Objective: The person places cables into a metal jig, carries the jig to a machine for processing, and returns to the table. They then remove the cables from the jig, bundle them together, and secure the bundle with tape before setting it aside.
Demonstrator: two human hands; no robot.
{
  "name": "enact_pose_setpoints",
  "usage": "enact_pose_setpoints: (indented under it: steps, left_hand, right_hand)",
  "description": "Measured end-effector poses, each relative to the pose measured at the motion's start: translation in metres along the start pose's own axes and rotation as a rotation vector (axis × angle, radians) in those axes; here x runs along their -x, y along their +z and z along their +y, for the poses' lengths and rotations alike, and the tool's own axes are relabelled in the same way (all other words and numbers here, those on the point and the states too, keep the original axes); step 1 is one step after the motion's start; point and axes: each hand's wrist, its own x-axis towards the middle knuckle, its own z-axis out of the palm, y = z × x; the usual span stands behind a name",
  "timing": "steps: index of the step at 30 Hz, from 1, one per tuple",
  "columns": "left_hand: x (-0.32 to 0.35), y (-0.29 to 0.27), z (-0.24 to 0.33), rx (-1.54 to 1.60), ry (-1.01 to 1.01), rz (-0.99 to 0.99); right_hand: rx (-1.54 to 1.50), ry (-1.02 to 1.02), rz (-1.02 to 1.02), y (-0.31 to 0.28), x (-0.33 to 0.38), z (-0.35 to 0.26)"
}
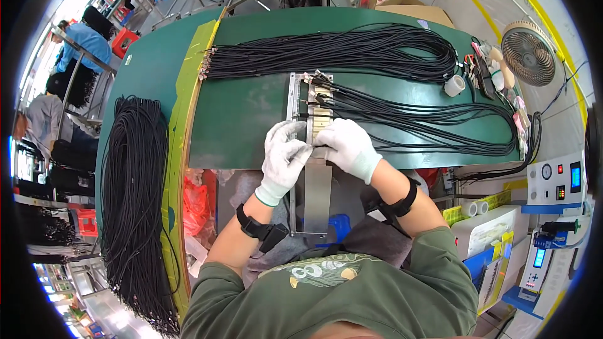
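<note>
Both my hands wear white gloves and meet at the near end of a metal fixture [322,120] with brass-coloured slots. My left hand [284,158] has its fingers closed at the fixture's left side; what lies in them is too small to make out. My right hand [349,145] pinches a black cable close to its end, just right of the left fingertips. Several more black cables [402,113] have their ends set in the fixture's far slots and loop to the right. A metal rail [293,97] runs along the fixture's left side, and a flat metal plate [317,194] extends toward me.
A long bundle of black cables [326,53] lies across the green table [245,113] at the back. Another bundle [133,194] hangs over the left section. A white tape roll [455,85], hand tools [483,75] and a fan [528,54] are at the right. Instrument boxes [556,182] stand beyond.
</note>
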Motion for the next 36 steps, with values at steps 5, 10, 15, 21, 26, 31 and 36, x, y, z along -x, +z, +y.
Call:
enact_pose_setpoints:
  steps: [5, 10, 15, 21, 26, 31, 36]
  left_hand:
    - [0.01, -0.002, -0.021, 0.276, -0.206, 0.151]
    - [0.006, -0.003, -0.026, 0.041, -0.149, 0.175]
    - [0.004, -0.007, -0.025, -0.078, -0.175, 0.207]
    - [0.006, -0.006, -0.029, -0.085, -0.165, 0.236]
    - [0.007, -0.004, -0.032, -0.079, -0.185, 0.221]
    - [0.007, -0.004, -0.032, -0.015, -0.206, 0.211]
    - [-0.005, -0.004, -0.008, -0.141, -0.033, 0.064]
  right_hand:
    - [0.015, 0.096, 0.026, -0.024, 0.009, 0.025]
    - [-0.367, 0.21, -0.008, -0.021, 0.012, 0.024]
    - [-0.043, 0.103, -0.035, -0.015, 0.009, 0.026]
    - [0.108, 0.113, -0.096, -0.015, 0.009, 0.025]
    - [0.168, 0.094, -0.107, -0.014, 0.011, 0.025]
    - [0.189, 0.088, -0.098, -0.014, 0.01, 0.025]
    - [0.249, 0.098, -0.104, -0.012, 0.009, 0.021]
